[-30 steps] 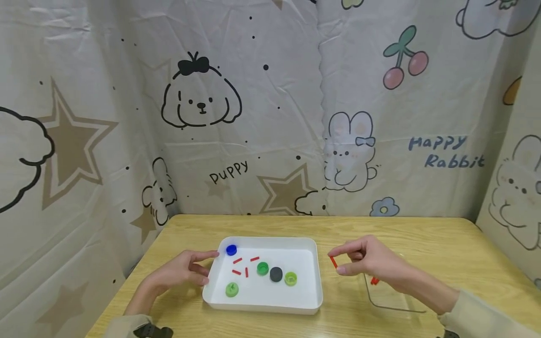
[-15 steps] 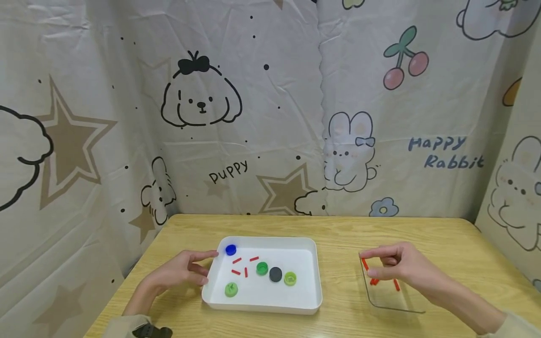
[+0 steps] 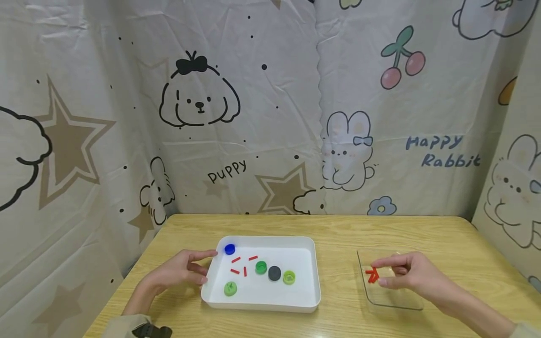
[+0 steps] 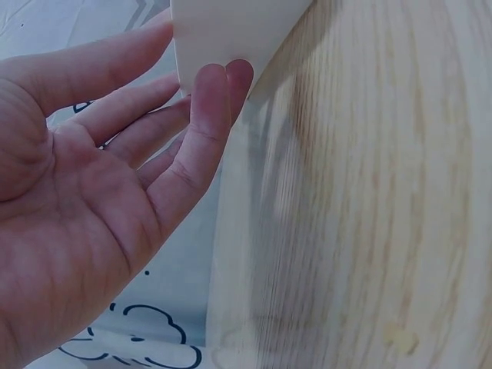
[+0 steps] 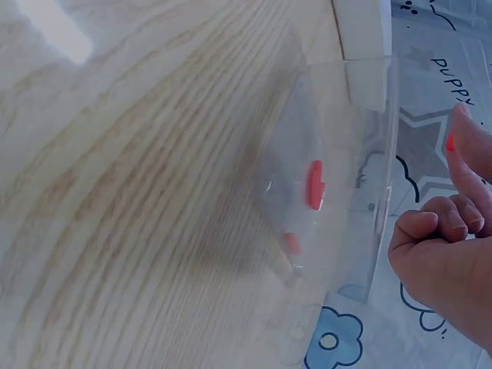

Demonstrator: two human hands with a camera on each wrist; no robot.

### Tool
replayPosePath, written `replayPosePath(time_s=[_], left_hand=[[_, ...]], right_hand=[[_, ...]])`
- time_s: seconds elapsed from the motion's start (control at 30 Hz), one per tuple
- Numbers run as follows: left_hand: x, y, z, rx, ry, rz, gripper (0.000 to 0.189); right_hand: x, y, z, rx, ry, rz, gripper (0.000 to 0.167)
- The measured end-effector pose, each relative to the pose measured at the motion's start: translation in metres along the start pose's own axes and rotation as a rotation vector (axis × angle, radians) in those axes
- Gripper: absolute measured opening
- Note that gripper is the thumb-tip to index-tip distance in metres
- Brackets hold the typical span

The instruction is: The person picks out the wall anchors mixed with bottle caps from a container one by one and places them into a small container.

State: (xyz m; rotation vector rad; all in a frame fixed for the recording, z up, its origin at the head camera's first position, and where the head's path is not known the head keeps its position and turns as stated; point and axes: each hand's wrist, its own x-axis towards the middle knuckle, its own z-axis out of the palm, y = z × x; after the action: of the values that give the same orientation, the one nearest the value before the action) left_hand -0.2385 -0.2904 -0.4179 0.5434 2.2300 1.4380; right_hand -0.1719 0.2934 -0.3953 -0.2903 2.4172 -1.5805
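Note:
My left hand (image 3: 183, 272) rests at the left side of a white tray (image 3: 296, 300), its fairly straight fingers (image 4: 204, 108) touching the outer wall. My right hand (image 3: 416, 274) is over a clear plastic box (image 3: 395, 307) and pinches a short red stick (image 5: 450, 142) between thumb and index finger. Several red sticks (image 3: 372, 277) show at its fingertips in the head view; more of the box's inside is hidden behind the hand. Through the clear wall, red pieces (image 5: 315, 184) appear in the right wrist view.
Inside the tray lie a blue cap (image 3: 230, 249), green caps (image 3: 261, 267), a dark grey cap (image 3: 274, 273), a yellow-green cap (image 3: 289, 277) and several red sticks (image 3: 235, 271). The wooden table (image 3: 338, 234) ends at a printed curtain (image 3: 270, 117).
My right hand has moved right, from between the tray and the clear box to over the box, carrying the red stick. My left hand has stayed at the tray.

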Motion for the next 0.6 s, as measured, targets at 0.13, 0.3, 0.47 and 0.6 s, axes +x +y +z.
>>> replayPosePath(time_s=[0.13,0.3,0.47,0.6], left_hand=[[-0.0001,0.0001,-0.0009,0.007,0.001,0.0,0.077],[0.001,0.0,-0.0021,0.019,0.004,-0.011,0.078],[0.0022,0.0,-0.0023,0.021,0.001,-0.015,0.077],[0.0018,0.0001,-0.0016,0.014,0.001,-0.021,0.076]], right_hand=[[0.0014,0.004,0.0004,-0.028,0.014,0.003,0.046],[0.004,0.0047,0.0002,-0.082,0.013,0.024,0.046],[0.0068,0.0036,0.0014,-0.124,0.004,0.041,0.044],[0.0094,0.0042,0.0023,-0.131,-0.004,0.044,0.042]])
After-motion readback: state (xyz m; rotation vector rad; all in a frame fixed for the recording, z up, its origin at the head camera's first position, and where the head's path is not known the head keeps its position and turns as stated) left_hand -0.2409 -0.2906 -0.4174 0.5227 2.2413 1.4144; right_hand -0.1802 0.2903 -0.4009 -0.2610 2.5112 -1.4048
